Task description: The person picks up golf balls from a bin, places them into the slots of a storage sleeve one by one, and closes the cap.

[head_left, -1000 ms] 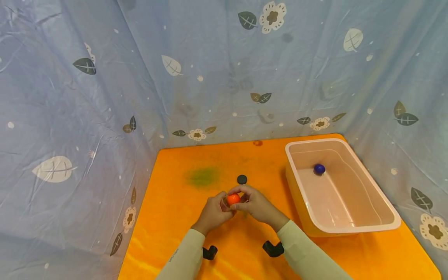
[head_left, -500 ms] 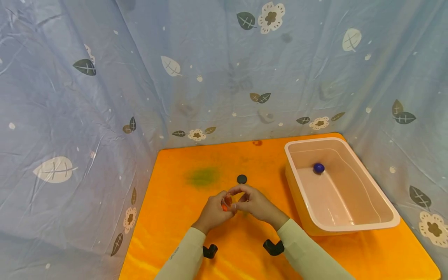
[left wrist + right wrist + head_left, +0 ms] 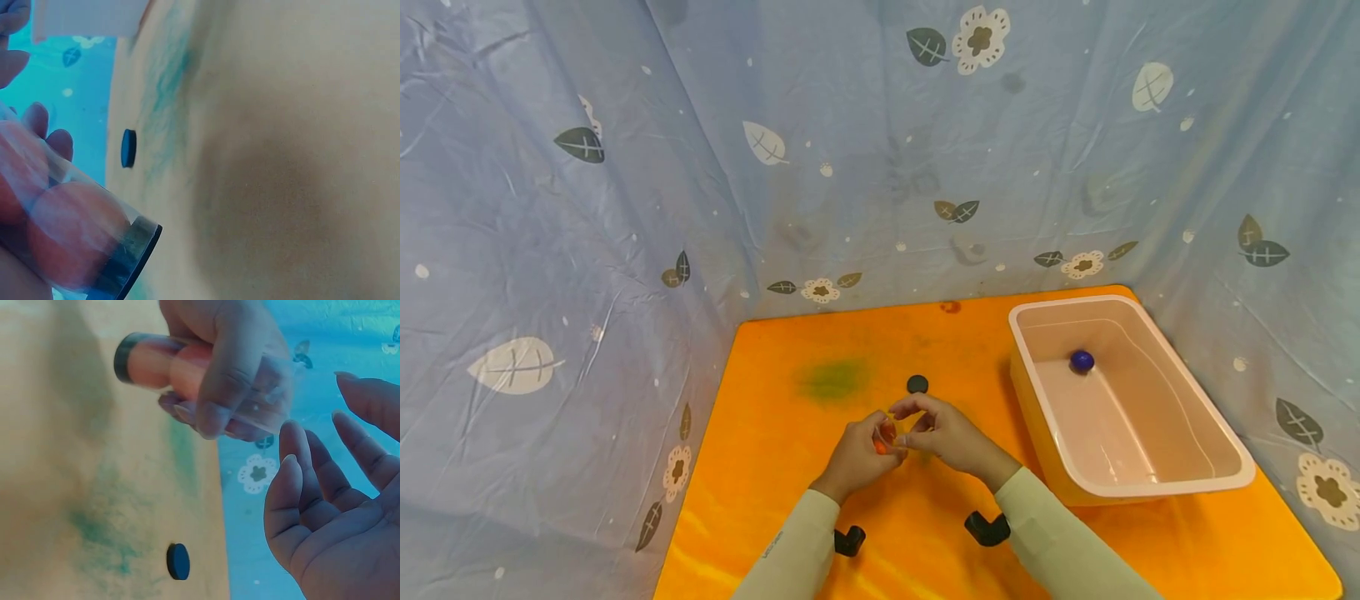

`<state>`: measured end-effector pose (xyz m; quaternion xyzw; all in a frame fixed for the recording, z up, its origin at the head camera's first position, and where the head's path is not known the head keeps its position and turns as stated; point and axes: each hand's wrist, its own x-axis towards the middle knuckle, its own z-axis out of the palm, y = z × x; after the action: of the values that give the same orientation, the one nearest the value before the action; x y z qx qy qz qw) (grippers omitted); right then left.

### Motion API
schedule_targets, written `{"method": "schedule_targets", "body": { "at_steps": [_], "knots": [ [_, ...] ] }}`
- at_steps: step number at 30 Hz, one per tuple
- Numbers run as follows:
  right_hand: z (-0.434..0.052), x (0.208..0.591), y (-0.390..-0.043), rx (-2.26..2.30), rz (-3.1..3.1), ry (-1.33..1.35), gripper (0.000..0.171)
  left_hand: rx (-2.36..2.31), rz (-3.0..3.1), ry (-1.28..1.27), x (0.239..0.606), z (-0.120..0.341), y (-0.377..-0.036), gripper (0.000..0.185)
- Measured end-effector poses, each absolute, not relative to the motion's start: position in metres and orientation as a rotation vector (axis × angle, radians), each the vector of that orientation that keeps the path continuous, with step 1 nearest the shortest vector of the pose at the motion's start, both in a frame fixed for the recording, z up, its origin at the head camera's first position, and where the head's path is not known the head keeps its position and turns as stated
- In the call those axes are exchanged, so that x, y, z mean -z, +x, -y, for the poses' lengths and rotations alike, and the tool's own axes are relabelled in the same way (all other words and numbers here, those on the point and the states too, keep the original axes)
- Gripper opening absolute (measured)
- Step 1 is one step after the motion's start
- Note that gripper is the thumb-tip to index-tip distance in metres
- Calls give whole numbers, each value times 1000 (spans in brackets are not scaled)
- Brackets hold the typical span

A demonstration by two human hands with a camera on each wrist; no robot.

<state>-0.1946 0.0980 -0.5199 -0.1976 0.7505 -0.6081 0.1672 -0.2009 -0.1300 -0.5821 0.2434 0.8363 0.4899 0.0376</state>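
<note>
Clear tube (image 3: 178, 367), left of pink tub (image 3: 1123, 425), gripped in left hand (image 3: 853, 454); right hand (image 3: 946, 436) fingers loosely apart, nothing held. Two orange balls (image 3: 75, 234) in; looks part-done, black cap (image 3: 917, 384) off, left of tub, blue ball (image 3: 1082, 361) in tub.

Soft shadows dim the table (image 3: 281, 187) in both blue-tinted wrist views, which seem slightly blurred.

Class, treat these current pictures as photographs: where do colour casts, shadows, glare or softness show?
Head view: pale glare streaks inside the tub, greyish-blue curtain; left wrist view: the curtain turns turquoise, a broad soft-edged shadow darkens the table, reflections streak the clear tube; right wrist view: turquoise again, with a soft shadow band on the table.
</note>
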Motion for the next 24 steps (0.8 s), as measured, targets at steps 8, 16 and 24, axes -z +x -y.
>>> {"method": "schedule_targets", "body": {
  "at_steps": [8, 16, 24],
  "knots": [
    [-110, 498, -202, 1752, -2219, -568, 33, -1515, -2512, 649, 583, 130, -199, 29],
    [-136, 475, -217, 1899, -2243, -511, 35, -1515, -2498, 625, 584, 129, -198, 31],
    [-180, 452, -229, 2034, -2326, -437, 42, -1506, -2506, 611, 586, 128, -196, 28]
  ]
}}
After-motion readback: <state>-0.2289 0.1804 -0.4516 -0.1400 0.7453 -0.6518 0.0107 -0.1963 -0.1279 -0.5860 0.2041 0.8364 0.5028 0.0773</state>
